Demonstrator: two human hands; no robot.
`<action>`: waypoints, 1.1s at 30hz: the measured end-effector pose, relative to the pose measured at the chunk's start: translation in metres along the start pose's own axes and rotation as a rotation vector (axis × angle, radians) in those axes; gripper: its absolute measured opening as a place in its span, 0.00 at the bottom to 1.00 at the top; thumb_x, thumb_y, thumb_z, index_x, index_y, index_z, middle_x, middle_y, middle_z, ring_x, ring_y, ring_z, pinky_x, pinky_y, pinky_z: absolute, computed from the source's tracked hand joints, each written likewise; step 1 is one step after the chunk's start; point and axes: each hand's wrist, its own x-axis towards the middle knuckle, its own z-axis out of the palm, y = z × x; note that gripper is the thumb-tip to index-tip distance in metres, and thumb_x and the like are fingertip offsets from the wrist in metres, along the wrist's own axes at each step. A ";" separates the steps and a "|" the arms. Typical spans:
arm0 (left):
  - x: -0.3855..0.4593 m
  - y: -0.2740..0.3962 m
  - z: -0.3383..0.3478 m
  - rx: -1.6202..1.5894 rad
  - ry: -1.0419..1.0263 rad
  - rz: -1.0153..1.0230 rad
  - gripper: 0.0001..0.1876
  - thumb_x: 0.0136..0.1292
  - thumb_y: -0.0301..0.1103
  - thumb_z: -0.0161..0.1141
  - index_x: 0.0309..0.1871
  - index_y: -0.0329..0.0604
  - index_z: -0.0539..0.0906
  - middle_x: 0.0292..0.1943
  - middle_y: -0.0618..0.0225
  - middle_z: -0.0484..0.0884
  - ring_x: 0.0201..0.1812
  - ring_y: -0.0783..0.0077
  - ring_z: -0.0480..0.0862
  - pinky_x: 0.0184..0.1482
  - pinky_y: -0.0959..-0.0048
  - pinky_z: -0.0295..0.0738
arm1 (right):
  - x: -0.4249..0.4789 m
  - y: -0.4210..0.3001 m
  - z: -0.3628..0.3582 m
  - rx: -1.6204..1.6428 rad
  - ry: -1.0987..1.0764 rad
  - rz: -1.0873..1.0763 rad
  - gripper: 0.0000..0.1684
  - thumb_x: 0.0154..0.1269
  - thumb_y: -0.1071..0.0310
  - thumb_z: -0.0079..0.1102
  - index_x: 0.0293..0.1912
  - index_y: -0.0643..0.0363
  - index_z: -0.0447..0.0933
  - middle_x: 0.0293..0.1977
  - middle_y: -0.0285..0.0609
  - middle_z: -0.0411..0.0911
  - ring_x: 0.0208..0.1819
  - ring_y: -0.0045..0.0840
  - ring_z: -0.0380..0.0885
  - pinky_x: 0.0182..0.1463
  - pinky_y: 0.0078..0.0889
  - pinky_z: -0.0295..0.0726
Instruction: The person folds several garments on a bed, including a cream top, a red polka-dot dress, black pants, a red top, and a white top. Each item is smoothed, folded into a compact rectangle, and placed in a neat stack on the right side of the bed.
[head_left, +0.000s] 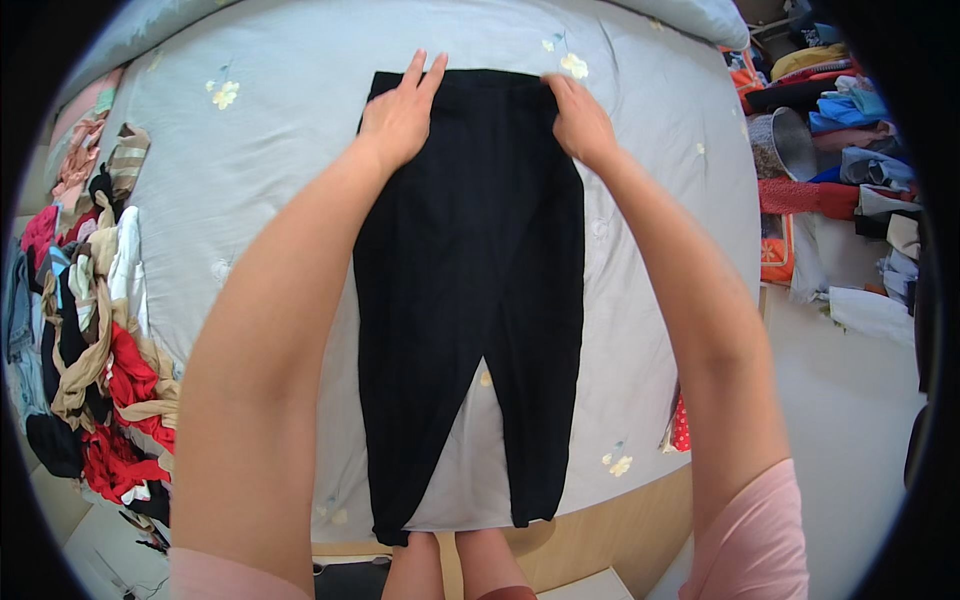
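Note:
A pair of black trousers lies spread flat on the bed in front of me, waistband at the far side and both legs towards me. My left hand rests on the waistband's left end, palm down, with two fingers reaching past the upper edge. At the other end of the waistband, the fingers of my right hand are bent around the right corner; its thumb is hidden. The leg hems reach the near edge of the mattress, and the left one hangs slightly over it.
The bed sheet is pale grey with yellow flowers. Along its left side lies a heap of mixed clothes. More clothes are piled beyond the right edge, around a grey basket. Red dotted cloth shows by my right arm.

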 end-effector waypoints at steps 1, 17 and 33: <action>0.010 -0.002 0.007 -0.048 0.012 -0.015 0.36 0.60 0.29 0.53 0.70 0.58 0.50 0.67 0.60 0.58 0.46 0.50 0.78 0.45 0.58 0.75 | 0.013 0.000 0.007 -0.010 -0.028 -0.041 0.28 0.51 0.82 0.44 0.54 0.54 0.66 0.50 0.44 0.72 0.53 0.40 0.70 0.54 0.38 0.70; 0.083 -0.104 -0.067 0.319 -0.029 -0.141 0.23 0.55 0.34 0.63 0.54 0.36 0.75 0.50 0.55 0.79 0.51 0.61 0.78 0.52 0.68 0.71 | 0.139 0.030 -0.014 -0.292 -0.420 0.002 0.27 0.56 0.51 0.60 0.49 0.60 0.75 0.44 0.49 0.77 0.52 0.39 0.72 0.53 0.37 0.70; 0.090 -0.127 0.012 -0.379 -0.025 -0.373 0.18 0.46 0.36 0.65 0.40 0.40 0.80 0.34 0.54 0.81 0.37 0.59 0.80 0.44 0.66 0.73 | 0.107 0.026 0.076 0.054 -0.071 0.049 0.19 0.50 0.71 0.56 0.46 0.59 0.73 0.41 0.51 0.75 0.50 0.44 0.70 0.54 0.42 0.68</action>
